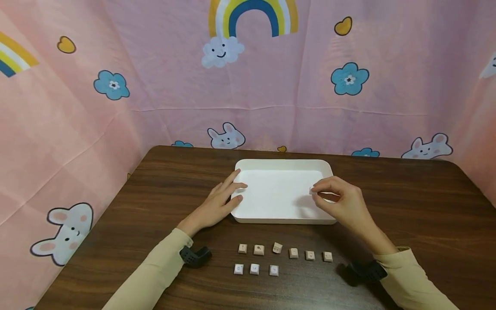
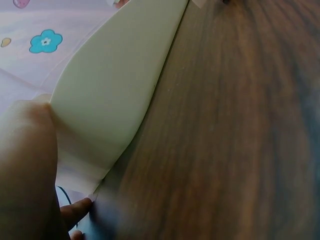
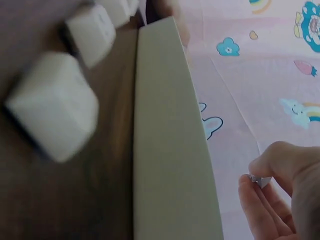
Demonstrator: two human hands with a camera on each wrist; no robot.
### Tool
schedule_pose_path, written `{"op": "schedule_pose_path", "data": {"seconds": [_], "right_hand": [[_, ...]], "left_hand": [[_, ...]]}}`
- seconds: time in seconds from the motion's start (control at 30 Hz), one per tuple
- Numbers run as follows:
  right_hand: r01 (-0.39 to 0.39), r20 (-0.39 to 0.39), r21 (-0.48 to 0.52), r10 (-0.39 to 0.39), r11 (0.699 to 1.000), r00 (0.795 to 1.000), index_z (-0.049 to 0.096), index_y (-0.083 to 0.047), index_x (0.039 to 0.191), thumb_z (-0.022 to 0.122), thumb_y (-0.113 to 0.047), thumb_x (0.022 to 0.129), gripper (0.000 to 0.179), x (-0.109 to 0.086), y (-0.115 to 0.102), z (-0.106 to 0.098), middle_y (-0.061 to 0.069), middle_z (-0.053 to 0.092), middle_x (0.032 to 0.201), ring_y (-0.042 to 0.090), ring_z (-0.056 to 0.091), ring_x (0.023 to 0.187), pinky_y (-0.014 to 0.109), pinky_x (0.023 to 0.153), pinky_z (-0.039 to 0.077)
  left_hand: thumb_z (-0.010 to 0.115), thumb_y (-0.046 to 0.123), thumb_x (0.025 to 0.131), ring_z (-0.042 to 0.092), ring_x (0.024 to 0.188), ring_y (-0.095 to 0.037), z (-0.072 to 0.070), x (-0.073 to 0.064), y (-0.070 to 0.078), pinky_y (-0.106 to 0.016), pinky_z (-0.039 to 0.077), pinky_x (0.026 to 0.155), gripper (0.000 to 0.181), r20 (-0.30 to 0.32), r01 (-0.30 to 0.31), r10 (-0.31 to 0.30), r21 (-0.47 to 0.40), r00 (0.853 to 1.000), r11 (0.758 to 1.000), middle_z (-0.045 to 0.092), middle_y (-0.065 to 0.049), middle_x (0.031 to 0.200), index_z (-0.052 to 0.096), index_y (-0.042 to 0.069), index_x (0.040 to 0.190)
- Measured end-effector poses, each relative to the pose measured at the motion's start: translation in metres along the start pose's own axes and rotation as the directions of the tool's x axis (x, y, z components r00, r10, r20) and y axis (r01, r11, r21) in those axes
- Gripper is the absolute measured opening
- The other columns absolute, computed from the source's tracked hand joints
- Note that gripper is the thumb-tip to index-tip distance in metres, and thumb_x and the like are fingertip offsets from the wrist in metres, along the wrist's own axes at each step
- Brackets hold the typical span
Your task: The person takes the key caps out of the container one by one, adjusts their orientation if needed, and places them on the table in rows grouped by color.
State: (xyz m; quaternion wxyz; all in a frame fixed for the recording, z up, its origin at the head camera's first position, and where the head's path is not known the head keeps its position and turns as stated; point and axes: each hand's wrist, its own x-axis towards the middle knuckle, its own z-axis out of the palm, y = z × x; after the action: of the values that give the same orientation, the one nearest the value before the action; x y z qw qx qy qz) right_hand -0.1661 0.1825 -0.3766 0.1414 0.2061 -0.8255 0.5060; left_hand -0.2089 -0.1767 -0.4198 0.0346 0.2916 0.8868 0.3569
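Note:
A white rectangular tray (image 1: 271,193) lies on the table. My left hand (image 1: 218,200) rests at its left side, fingers extended over the rim; the left wrist view shows that hand (image 2: 27,165) against the tray's outer wall (image 2: 110,85). Over the right part of the tray, my right hand (image 1: 345,202) pinches a small white keycap (image 3: 261,181) between thumb and fingertips. In front of the tray sits a row of several beige keycaps (image 1: 293,253). Nearer to me are three white keycaps (image 1: 254,269) in a second row.
The dark wooden table (image 1: 418,206) spreads out on both sides of the tray. A pink patterned cloth (image 1: 271,86) hangs behind and beside it. Black wrist devices sit on both arms, the left one (image 1: 195,257) close to the keycaps.

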Motion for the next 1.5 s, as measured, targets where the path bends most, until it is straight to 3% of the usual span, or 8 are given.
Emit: {"op": "schedule_pose_path", "data": {"seconds": [0.27, 0.37, 0.53, 0.77, 0.9, 1.07, 1.23, 1.5], "right_hand": [[0.073, 0.043, -0.033, -0.071, 0.997, 0.997, 0.075, -0.010, 0.107, 0.079, 0.013, 0.079, 0.037, -0.025, -0.010, -0.002, 0.003, 0.070, 0.102, 0.002, 0.070, 0.092, 0.022, 0.079, 0.060], [0.161, 0.088, -0.051, -0.156, 0.986, 0.984, 0.076, -0.013, 0.112, 0.080, 0.013, 0.077, 0.044, -0.035, -0.013, -0.002, -0.001, 0.070, 0.103, 0.004, 0.071, 0.091, 0.021, 0.077, 0.060], [0.332, 0.163, -0.110, -0.313, 0.937, 0.936, 0.077, -0.017, 0.109, 0.081, 0.008, 0.078, 0.040, -0.048, -0.019, 0.001, -0.006, 0.067, 0.102, 0.008, 0.066, 0.087, 0.018, 0.070, 0.053], [0.443, 0.304, -0.049, -0.409, 0.895, 0.860, 0.075, -0.020, 0.109, 0.079, -0.008, 0.089, 0.024, -0.060, -0.031, 0.009, -0.009, 0.065, 0.104, 0.004, 0.062, 0.082, 0.009, 0.066, 0.048], [0.456, 0.399, -0.052, -0.400, 0.889, 0.825, 0.075, -0.021, 0.110, 0.082, -0.002, 0.083, 0.034, -0.064, -0.039, 0.013, -0.013, 0.063, 0.107, 0.001, 0.060, 0.081, 0.005, 0.065, 0.045], [0.456, 0.463, -0.095, -0.366, 0.885, 0.807, 0.075, -0.023, 0.108, 0.085, -0.003, 0.080, 0.036, -0.071, -0.044, 0.019, -0.016, 0.064, 0.112, 0.000, 0.065, 0.100, 0.009, 0.083, 0.050], [0.489, 0.493, -0.103, -0.383, 0.866, 0.781, 0.074, -0.025, 0.108, 0.085, -0.009, 0.083, 0.031, -0.074, -0.045, 0.024, -0.014, 0.065, 0.113, 0.004, 0.066, 0.102, 0.010, 0.086, 0.051], [0.411, 0.572, -0.120, -0.276, 0.904, 0.773, 0.075, -0.026, 0.108, 0.081, -0.014, 0.088, 0.024, -0.079, -0.045, 0.026, -0.015, 0.064, 0.111, 0.008, 0.068, 0.108, 0.017, 0.083, 0.056]], "left_hand": [[0.047, 0.034, 0.109, 0.017, 0.157, -0.035, -0.002, 0.000, 0.002, -0.068, 0.008, 0.121, 0.040, -0.004, -0.008, 0.008, -0.002, 1.000, 1.000, 0.009, -0.005, 0.173, 0.053, 0.016, 0.144], [0.047, 0.034, 0.109, 0.017, 0.157, -0.035, -0.002, -0.001, 0.002, -0.068, 0.008, 0.121, 0.040, -0.003, -0.006, 0.006, -0.002, 1.000, 1.000, 0.009, -0.005, 0.173, 0.054, 0.017, 0.144], [0.046, 0.035, 0.109, 0.018, 0.157, -0.034, -0.002, -0.002, 0.001, -0.066, 0.008, 0.122, 0.041, 0.004, 0.001, -0.001, 0.004, 1.000, 1.000, 0.007, -0.003, 0.173, 0.052, 0.018, 0.146], [0.043, 0.037, 0.110, 0.018, 0.157, -0.030, -0.003, -0.002, 0.001, -0.062, 0.006, 0.124, 0.048, 0.016, 0.022, -0.022, -0.006, 1.000, 1.000, 0.003, 0.004, 0.173, 0.044, 0.021, 0.155], [0.041, 0.037, 0.111, 0.019, 0.157, -0.029, -0.003, -0.002, 0.001, -0.062, 0.006, 0.124, 0.050, 0.020, 0.025, -0.025, -0.003, 0.999, 1.000, 0.001, 0.005, 0.173, 0.039, 0.022, 0.158], [0.041, 0.038, 0.111, 0.018, 0.157, -0.029, -0.003, -0.002, 0.000, -0.062, 0.006, 0.124, 0.051, 0.025, 0.021, -0.021, -0.001, 0.999, 1.000, 0.001, 0.005, 0.173, 0.038, 0.023, 0.159], [0.041, 0.038, 0.111, 0.018, 0.157, -0.029, -0.002, -0.001, -0.001, -0.061, 0.005, 0.124, 0.051, 0.027, 0.023, -0.023, -0.003, 0.999, 1.000, 0.001, 0.005, 0.173, 0.038, 0.023, 0.159], [0.042, 0.039, 0.110, 0.018, 0.157, -0.029, -0.002, -0.001, -0.001, -0.062, 0.005, 0.124, 0.050, 0.027, 0.023, -0.023, -0.006, 0.999, 1.000, 0.001, 0.006, 0.173, 0.039, 0.024, 0.158]]}}
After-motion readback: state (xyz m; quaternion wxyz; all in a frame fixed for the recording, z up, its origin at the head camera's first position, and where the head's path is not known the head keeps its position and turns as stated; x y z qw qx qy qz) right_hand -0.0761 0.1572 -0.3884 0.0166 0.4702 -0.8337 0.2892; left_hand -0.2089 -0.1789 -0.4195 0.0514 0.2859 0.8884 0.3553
